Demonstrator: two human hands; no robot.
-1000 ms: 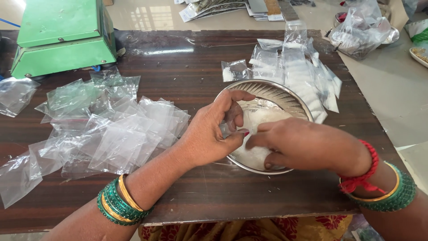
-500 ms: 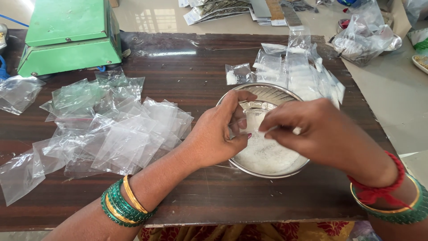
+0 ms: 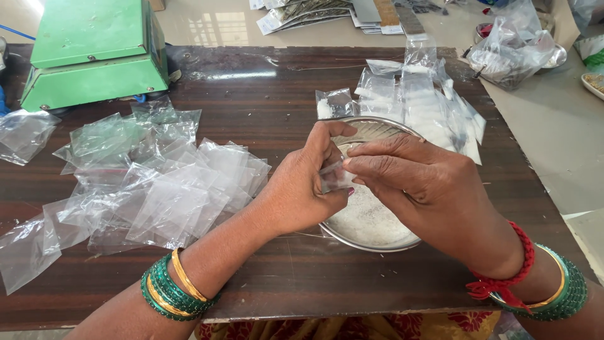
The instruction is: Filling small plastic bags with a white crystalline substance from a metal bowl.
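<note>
- Both hands meet over a round steel bowl of white powder, pinching one small clear plastic pouch between them.
- The left hand is curled nearly closed, thumb and fingers gripping the pouch's near edge; the right hand lies over it from the other side, fingertips pressed to the pouch's top, closed on it as well.
- The pouch sits directly above the bowl's near-left rim, right between the two sets of fingertips; whether it already holds powder cannot be told.
- Judged from the grip, the step in hand is working the pouch's mouth, opening or folding it, over the bowl.
- The next move calls for a steady pinch on thin, slippery film, kept above the bowl so any spill falls back in.
- Left of the left hand lies a loose heap of empty clear plastic pouches; beyond the right hand, a pile of pouches holding white powder; far beyond the left hand, a green metal machine on the dark wooden table.
</note>
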